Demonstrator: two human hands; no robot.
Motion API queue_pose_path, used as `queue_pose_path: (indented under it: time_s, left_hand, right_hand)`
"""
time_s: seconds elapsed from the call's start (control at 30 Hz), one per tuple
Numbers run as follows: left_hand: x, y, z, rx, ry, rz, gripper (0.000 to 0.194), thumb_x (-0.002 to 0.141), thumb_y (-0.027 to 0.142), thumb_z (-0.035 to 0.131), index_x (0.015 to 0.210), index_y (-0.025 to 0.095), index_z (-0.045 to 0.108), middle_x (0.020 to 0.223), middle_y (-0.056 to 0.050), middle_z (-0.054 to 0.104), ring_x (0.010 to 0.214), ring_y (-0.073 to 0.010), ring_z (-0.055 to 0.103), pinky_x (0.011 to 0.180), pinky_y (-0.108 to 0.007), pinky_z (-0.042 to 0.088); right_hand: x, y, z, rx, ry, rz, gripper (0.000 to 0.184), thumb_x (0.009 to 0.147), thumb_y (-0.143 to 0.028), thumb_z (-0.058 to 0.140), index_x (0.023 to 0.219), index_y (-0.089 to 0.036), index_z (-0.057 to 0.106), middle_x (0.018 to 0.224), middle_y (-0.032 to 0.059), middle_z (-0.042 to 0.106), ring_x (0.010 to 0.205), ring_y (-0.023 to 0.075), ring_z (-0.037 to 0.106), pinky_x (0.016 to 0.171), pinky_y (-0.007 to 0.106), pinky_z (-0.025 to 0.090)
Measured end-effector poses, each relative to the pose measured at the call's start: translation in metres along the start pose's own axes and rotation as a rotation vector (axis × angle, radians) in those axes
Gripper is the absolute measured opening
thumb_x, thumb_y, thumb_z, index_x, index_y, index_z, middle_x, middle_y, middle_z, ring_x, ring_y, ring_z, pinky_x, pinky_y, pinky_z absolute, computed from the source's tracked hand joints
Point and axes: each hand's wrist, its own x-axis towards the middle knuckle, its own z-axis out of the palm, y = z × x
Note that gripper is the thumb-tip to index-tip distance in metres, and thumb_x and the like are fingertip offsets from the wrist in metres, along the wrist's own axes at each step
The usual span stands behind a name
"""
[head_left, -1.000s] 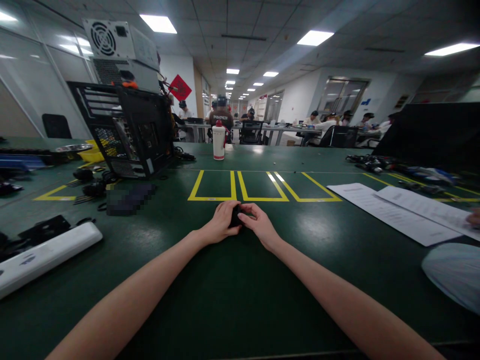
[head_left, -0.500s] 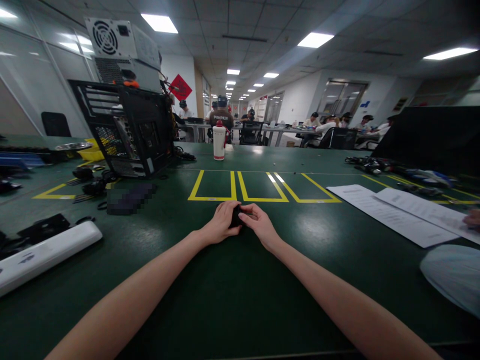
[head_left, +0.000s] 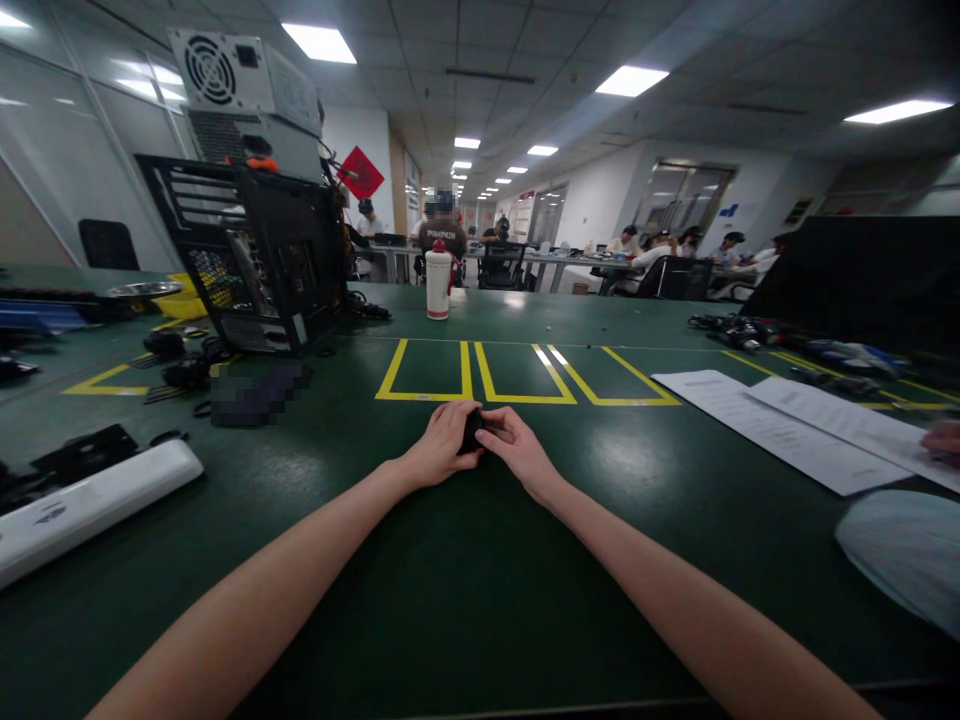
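Between my two hands is a small black object [head_left: 472, 431], mostly covered by fingers, so its kind does not show. My left hand [head_left: 444, 445] is closed around its left side, fingers over the top and thumb below. From the right, my right hand [head_left: 517, 450] pinches its edge with thumb and fingertips. Both hands are low over the green table [head_left: 465, 600], just in front of yellow tape outlines [head_left: 517, 400] on its surface.
At the left stand a black computer case [head_left: 292, 260] with power supplies [head_left: 247, 80] on top, and a white power strip [head_left: 97, 500]. A white bottle [head_left: 439, 285] is ahead. Papers [head_left: 780, 430], another person's hand [head_left: 941, 440] and a dark monitor [head_left: 862, 280] are at the right.
My hands and the black object stay in nearly the same place and grip. The other person's hand at the right edge has shifted slightly.
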Motion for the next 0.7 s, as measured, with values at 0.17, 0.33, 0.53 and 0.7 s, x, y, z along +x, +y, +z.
queue_pose_path:
  time_s: [0.17, 0.33, 0.53, 0.7]
  left_hand:
    - [-0.0001, 0.0006, -0.0010, -0.005, 0.006, 0.019, 0.058, 0.069, 0.024, 0.054, 0.118, 0.018, 0.024, 0.114, -0.010, 0.040, 0.110, -0.0233, 0.037, 0.096, -0.045, 0.025]
    - [-0.0003, 0.0006, -0.0004, -0.007, 0.004, 0.007, 0.058, 0.069, 0.025, 0.054, 0.118, 0.019, 0.025, 0.113, -0.009, 0.040, 0.110, -0.0231, 0.037, 0.096, -0.045, 0.024]
    - [-0.0002, 0.0012, -0.0012, 0.000, -0.005, 0.005, 0.059, 0.069, 0.024, 0.054, 0.119, 0.019, 0.023, 0.114, -0.009, 0.040, 0.110, -0.0230, 0.037, 0.096, -0.045, 0.025]
    - [-0.0001, 0.0020, -0.0020, 0.005, -0.008, 0.005, 0.058, 0.070, 0.025, 0.054, 0.119, 0.018, 0.024, 0.114, -0.010, 0.040, 0.110, -0.0232, 0.037, 0.096, -0.045, 0.025]
  right_hand:
    - [0.0036, 0.0025, -0.0003, -0.052, 0.051, 0.004, 0.025, 0.070, -0.026, 0.056, 0.094, -0.022, 0.052, 0.098, 0.0018, 0.055, 0.096, 0.0148, 0.051, 0.087, 0.033, 0.039]
    - [0.0028, 0.0026, -0.0017, -0.020, -0.013, 0.071, 0.030, 0.070, -0.025, 0.056, 0.098, -0.021, 0.050, 0.102, 0.0029, 0.055, 0.096, 0.0158, 0.052, 0.088, 0.035, 0.038]
    - [-0.0020, -0.0033, -0.0003, 0.003, -0.031, 0.048, 0.028, 0.068, -0.025, 0.059, 0.094, -0.023, 0.049, 0.100, 0.0011, 0.053, 0.097, 0.0154, 0.052, 0.089, 0.034, 0.038]
    - [0.0009, -0.0007, 0.0006, -0.029, 0.016, 0.012, 0.023, 0.070, -0.027, 0.056, 0.092, -0.022, 0.051, 0.097, 0.0012, 0.055, 0.095, 0.0149, 0.051, 0.086, 0.033, 0.039]
